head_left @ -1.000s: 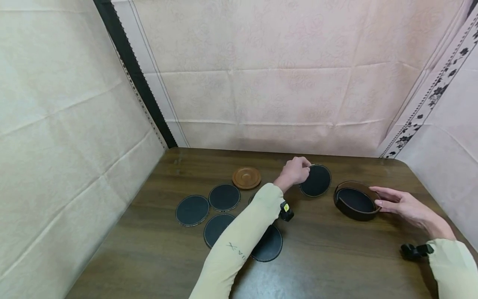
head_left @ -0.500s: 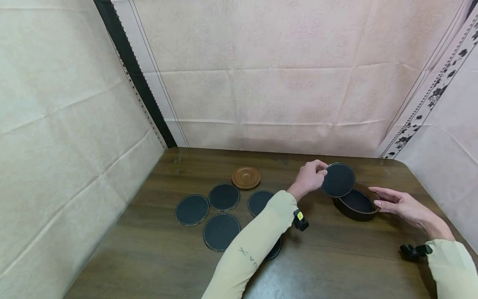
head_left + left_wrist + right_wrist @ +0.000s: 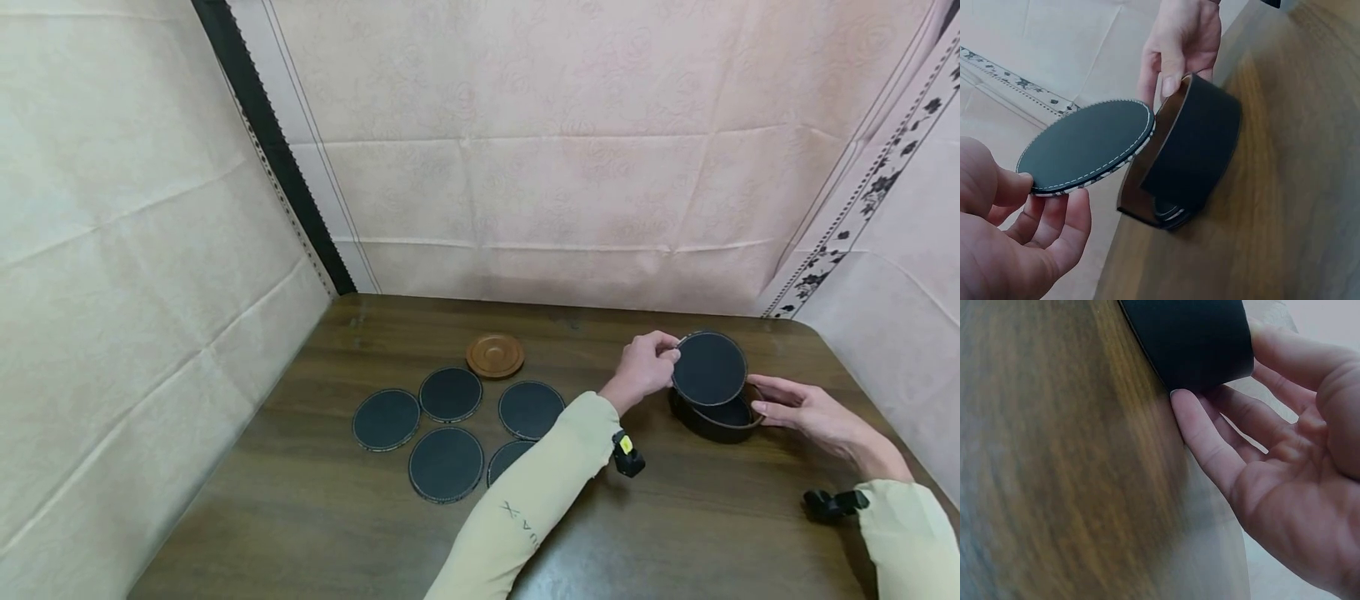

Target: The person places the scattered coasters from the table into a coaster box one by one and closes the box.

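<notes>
My left hand [image 3: 642,369] pinches a round black coaster [image 3: 709,368] at its edge, thumb on top and fingers beneath. In the left wrist view, the coaster [image 3: 1088,147] shows pale stitching and a patterned rim. It is tilted above the open side of a round black coaster holder [image 3: 716,430], whose inside is brown. Part of at least one coaster shows inside the holder; the held one hides the rest. My right hand [image 3: 825,421] holds the holder's right side. The right wrist view shows fingertips against the outer wall of the holder [image 3: 1191,344].
Several black coasters [image 3: 446,465] lie flat on the wooden table [image 3: 315,517], left of my left arm, one partly covered by the sleeve. A round brown wooden disc [image 3: 495,356] lies behind them. Cloth hangings [image 3: 525,192] enclose the back and sides.
My left hand has carried the coaster to the right, from beside the holder to above it. Coasters under the left arm have come into fuller view. My right hand and the holder stay put.
</notes>
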`<state>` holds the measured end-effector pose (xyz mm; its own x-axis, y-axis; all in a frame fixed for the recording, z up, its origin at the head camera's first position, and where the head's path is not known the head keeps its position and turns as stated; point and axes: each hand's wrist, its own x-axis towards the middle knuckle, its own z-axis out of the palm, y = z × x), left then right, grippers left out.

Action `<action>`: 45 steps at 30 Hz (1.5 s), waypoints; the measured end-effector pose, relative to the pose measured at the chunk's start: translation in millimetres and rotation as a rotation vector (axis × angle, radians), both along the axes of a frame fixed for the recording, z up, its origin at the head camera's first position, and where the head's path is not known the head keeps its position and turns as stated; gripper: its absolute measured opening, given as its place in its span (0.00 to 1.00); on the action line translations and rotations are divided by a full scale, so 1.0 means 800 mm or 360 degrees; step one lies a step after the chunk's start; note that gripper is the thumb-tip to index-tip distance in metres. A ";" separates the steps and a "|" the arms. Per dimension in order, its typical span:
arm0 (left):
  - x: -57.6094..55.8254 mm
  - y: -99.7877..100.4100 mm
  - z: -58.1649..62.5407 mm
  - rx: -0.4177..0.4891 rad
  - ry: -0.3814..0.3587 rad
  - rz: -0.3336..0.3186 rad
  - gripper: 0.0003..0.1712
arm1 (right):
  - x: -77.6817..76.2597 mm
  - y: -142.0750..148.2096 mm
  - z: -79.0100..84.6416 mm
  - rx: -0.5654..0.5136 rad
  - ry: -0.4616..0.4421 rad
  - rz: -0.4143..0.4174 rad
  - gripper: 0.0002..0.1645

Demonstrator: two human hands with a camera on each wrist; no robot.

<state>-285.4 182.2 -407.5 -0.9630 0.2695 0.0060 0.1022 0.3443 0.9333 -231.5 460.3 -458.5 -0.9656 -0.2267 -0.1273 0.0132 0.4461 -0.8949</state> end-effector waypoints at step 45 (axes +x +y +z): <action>0.015 0.023 -0.010 -0.0702 0.0002 -0.0127 0.15 | 0.005 0.000 -0.001 -0.0045 0.0055 0.0026 0.38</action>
